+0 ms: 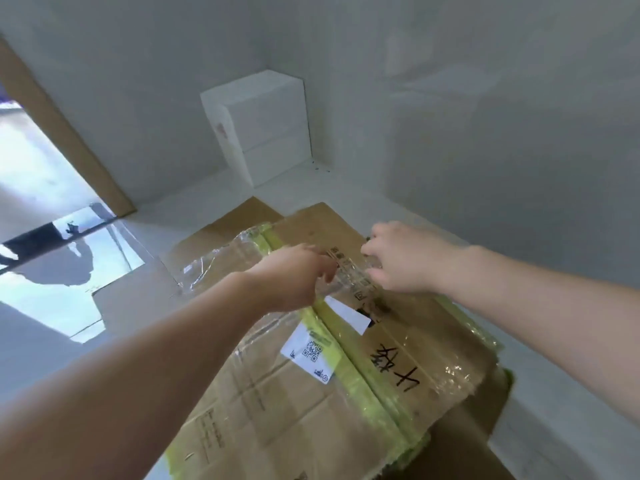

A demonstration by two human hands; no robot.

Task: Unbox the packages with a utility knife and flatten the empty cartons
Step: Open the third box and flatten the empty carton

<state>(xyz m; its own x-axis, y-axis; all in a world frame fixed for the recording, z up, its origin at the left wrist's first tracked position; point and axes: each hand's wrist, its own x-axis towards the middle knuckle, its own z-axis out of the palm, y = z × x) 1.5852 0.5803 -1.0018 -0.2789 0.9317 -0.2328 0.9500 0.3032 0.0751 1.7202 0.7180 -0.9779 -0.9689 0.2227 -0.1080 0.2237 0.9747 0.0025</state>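
A flattened brown cardboard carton (pixel 311 393) lay on the pale floor (pixel 554 427), its corrugated face creased, crossed by a yellow-green tape band (pixel 360 372) and a white printed label (pixel 308 351), with black handwriting beside it. Crinkled clear plastic tape (pixel 349 277) bunched at the far end. The left hand (pixel 294 275) and right hand (pixel 401 258) both reached there, fingers curled and pinching that glossy film. Beyond, two smooth white boxes (pixel 263 129) stood stacked against the matte grey wall (pixel 485 98).
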